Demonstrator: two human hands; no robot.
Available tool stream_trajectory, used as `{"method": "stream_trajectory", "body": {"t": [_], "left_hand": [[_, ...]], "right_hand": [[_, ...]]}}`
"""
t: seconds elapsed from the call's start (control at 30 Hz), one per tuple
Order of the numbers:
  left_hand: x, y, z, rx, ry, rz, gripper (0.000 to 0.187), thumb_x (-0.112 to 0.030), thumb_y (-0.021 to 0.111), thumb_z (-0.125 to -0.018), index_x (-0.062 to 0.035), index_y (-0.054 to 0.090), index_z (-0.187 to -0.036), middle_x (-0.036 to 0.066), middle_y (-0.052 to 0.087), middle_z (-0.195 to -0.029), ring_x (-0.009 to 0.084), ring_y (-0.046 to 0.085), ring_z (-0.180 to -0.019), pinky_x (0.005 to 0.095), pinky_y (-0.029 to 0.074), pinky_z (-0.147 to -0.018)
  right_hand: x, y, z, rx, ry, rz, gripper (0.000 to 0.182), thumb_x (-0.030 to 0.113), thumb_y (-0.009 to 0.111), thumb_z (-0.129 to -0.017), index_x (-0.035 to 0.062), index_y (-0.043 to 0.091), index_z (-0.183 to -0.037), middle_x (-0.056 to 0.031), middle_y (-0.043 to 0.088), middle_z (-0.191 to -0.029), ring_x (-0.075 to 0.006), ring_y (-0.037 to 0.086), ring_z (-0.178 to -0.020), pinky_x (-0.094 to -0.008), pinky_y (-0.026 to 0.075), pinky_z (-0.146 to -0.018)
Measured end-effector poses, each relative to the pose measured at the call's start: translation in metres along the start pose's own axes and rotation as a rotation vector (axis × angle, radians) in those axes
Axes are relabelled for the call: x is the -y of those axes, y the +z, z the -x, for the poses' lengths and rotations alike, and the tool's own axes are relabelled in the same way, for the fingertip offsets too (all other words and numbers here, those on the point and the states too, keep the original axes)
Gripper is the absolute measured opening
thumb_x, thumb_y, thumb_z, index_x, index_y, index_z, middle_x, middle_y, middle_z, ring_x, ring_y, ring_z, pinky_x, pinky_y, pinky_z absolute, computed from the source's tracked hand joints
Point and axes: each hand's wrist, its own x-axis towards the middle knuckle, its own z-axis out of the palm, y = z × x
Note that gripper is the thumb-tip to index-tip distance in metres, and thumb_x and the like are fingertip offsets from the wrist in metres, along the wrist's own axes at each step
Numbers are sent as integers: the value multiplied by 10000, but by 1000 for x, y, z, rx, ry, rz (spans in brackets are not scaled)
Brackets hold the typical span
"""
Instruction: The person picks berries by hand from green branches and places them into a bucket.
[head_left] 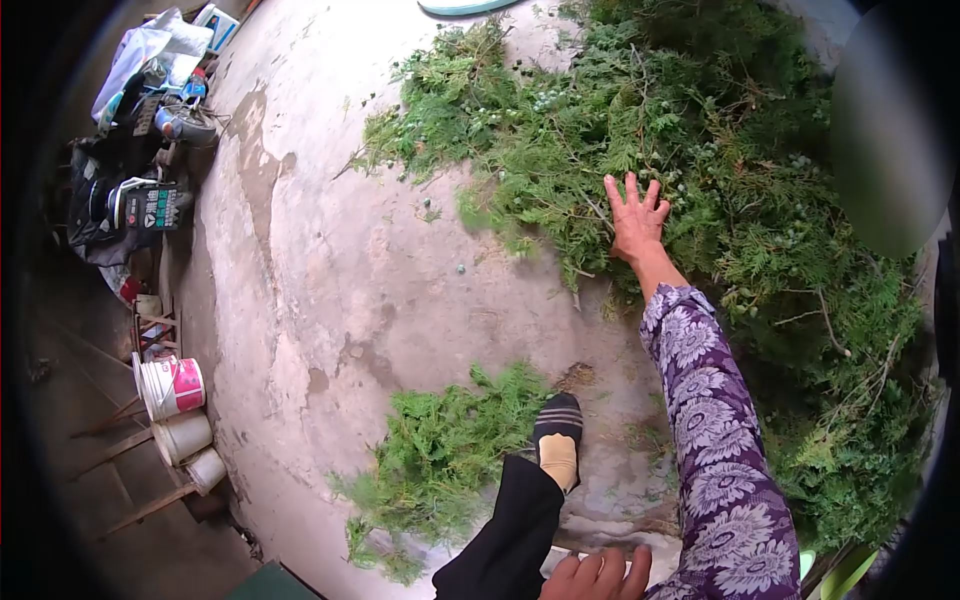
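Large heap: leafy green branches (720,150) with pale, round cones lie on the floor, spread from the upper middle down the right side.
Right hand: open, palm down, fingers spread on the near edge of the large heap; it grips nothing that shows.
Small pile: short green sprigs (440,440) lie loose on the floor, apart from the large heap and beside the shoe.
Share of greenery: by far the greater part lies in the large heap and a little in the small pile; both are loose and neither shows a tie, so how much is finished cannot be told.
Left hand (597,577): low at the bottom edge, fingers bent and partly cut off; whether it grips anything cannot be told.
Sleeve: purple with pale flowers (720,430), along the reaching right arm.
Leg: black trouser leg (510,525), with a dark striped shoe (559,418) between the small pile and the sleeve.
Floor: worn concrete (320,260) with darker patches and a few stray bits of green.
Left side: pale buckets (172,388) by wooden legs, and a black case (150,208) with green lettering farther up.
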Motion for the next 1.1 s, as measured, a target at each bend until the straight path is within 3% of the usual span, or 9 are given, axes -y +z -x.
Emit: {"method": "stream_trajectory", "body": {"t": [0.07, 0.17, 0.2, 0.23, 0.33, 0.47, 0.73, 0.93, 1.1], "left_hand": [[3, 0, -4, -21, -15, -14, 264, -156, 512, -749, -68, 547, -995, 72, 502, -784, 178, 471, -647, 291, 352, -542], [4, 0, -7, -30, -23, -1, 268, -158, 521, -746, -66, 546, -997, 73, 504, -787, 181, 473, -638, 293, 350, -530], [4, 0, -7, -28, -18, -6, 273, -159, 524, -741, -65, 546, -997, 75, 505, -788, 183, 472, -637, 295, 350, -530], [5, 0, -10, -29, -14, -17, 278, -160, 528, -737, -63, 546, -997, 77, 507, -790, 185, 472, -635, 296, 351, -531], [1, -3, -12, -3, -23, -13, 290, -160, 532, -729, -60, 544, -1001, 80, 502, -787, 187, 469, -631, 301, 352, -531], [-4, -3, -12, -3, -6, -13, 304, -161, 532, -723, -55, 542, -1008, 82, 497, -782, 190, 464, -626, 306, 352, -530], [-24, 1, 3, -7, 86, 56, 329, -164, 509, -720, -25, 529, -1018, 88, 485, -766, 196, 466, -663, 311, 363, -574], [-39, -4, 12, -83, 152, 136, 320, -154, 495, -702, -16, 529, -989, 82, 494, -770, 192, 476, -676, 304, 370, -590], [-52, -4, 27, -105, 234, 214, 316, -164, 502, -692, -10, 542, -965, 73, 481, -735, 187, 471, -667, 301, 357, -572]], "right_hand": [[-6, 25, -7, -180, -8, 56, 993, 73, 689, -550, 298, 158, -1359, -99, 222, -1390, -408, 234, -1229, -512, 281, -890], [-8, 6, -11, -82, -16, -14, 957, 50, 668, -569, 301, 178, -1351, -94, 294, -1332, -375, 302, -1177, -512, 296, -857], [-10, 4, -14, -168, -28, -3, 675, 61, 594, -686, 237, 328, -1281, -74, 435, -1167, -322, 390, -1085, -497, 357, -815], [-13, 6, -23, -175, -30, -9, 675, 61, 594, -686, 237, 328, -1281, -74, 435, -1167, -322, 390, -1085, -497, 357, -815], [-20, 13, -33, -231, -41, 11, 248, 78, 545, -722, 101, 532, -968, -40, 569, -890, -257, 488, -952, -389, 467, -650], [-25, 17, -30, -199, -133, -19, 116, 79, 517, -725, 56, 604, -799, -91, 617, -833, -269, 534, -884, -358, 498, -671], [-61, 3, 40, -73, -297, -30, 115, 53, 516, -667, 33, 627, -685, -171, 619, -767, -326, 604, -754, -373, 501, -633], [-98, -24, 139, 268, -503, -20, 93, 85, 533, -589, 43, 615, -605, -176, 607, -696, -337, 602, -666, -405, 486, -565], [-186, -56, 223, 161, -410, 28, 77, 116, 600, -569, 44, 584, -593, -171, 578, -665, -343, 580, -659, -429, 465, -563]]}}
